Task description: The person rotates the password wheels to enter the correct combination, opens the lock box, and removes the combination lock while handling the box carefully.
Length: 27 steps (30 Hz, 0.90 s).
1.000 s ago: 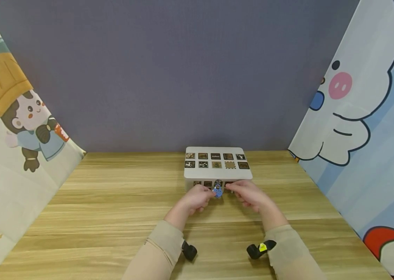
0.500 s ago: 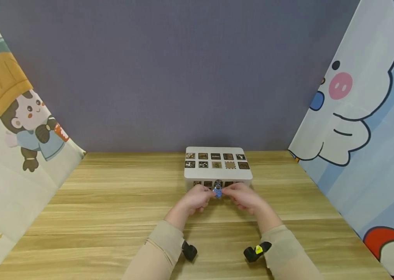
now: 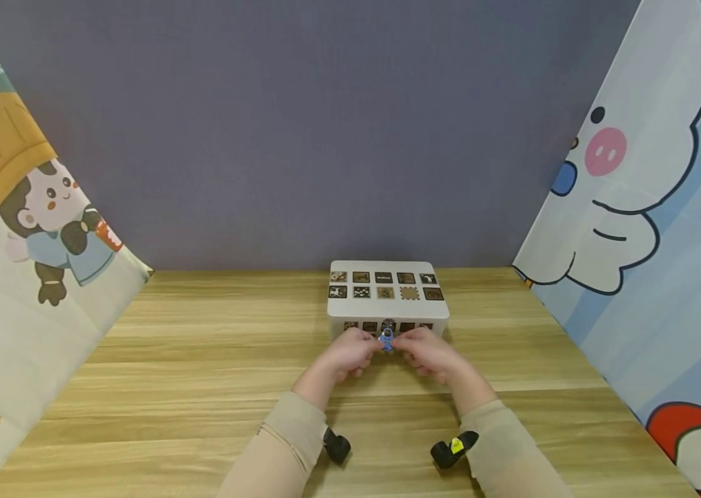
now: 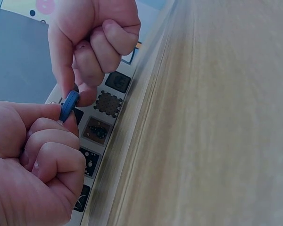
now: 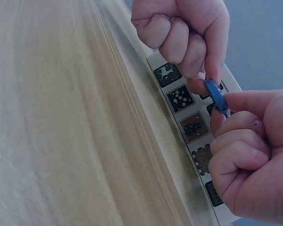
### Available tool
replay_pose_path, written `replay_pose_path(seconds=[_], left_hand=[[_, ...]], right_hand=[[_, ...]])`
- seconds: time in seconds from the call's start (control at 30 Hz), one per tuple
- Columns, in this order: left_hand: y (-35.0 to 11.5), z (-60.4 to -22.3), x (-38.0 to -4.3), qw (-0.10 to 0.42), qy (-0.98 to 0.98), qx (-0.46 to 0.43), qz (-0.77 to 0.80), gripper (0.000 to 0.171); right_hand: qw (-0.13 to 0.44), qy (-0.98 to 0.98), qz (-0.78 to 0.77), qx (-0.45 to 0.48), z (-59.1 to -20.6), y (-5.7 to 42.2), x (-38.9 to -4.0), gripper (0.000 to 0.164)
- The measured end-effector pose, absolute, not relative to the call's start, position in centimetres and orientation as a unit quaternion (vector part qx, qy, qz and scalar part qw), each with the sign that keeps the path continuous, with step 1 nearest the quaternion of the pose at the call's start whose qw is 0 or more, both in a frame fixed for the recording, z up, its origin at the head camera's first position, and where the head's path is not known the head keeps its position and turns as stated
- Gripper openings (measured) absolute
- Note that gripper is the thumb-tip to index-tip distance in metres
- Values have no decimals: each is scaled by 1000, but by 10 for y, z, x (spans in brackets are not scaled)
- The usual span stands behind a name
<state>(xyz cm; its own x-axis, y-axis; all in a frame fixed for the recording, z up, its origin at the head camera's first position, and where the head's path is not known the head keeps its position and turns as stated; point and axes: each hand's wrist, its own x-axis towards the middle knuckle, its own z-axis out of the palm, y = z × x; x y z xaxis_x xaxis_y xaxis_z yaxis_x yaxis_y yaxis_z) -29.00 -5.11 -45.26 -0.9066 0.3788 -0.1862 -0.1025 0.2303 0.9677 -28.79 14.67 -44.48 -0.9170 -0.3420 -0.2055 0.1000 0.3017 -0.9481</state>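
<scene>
A small blue padlock (image 3: 386, 339) hangs by its shackle at the clasp on the front of a white box (image 3: 388, 309) printed with dark square pictures. My left hand (image 3: 351, 353) pinches the padlock's left edge between thumb and index finger, the other fingers curled into the palm. From the opposite side my right hand (image 3: 430, 353) pinches its right edge the same way. In the left wrist view the blue padlock (image 4: 69, 106) appears edge-on between both sets of fingertips. The right wrist view also has the padlock (image 5: 216, 95) between the two hands, with the box front behind.
The box stands near the back of a wood-grain table (image 3: 213, 360), against a grey-blue partition (image 3: 263, 138). Cartoon-printed panels rise at the left (image 3: 33, 207) and right (image 3: 649, 173). Black wrist-camera mounts (image 3: 337, 448) project inward from both sleeves.
My right hand has moved left from beside the padlock and now pinches its right edge. The left hand has kept its hold, and the box has stayed in place.
</scene>
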Motion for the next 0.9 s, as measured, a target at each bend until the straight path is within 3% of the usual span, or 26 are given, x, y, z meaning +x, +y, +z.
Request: replay_pose_path(seconds=[0.9], left_hand=[[-52, -452, -289, 194, 769, 99, 601, 26]], right_hand=[[200, 780, -588, -73, -446, 146, -288, 37]])
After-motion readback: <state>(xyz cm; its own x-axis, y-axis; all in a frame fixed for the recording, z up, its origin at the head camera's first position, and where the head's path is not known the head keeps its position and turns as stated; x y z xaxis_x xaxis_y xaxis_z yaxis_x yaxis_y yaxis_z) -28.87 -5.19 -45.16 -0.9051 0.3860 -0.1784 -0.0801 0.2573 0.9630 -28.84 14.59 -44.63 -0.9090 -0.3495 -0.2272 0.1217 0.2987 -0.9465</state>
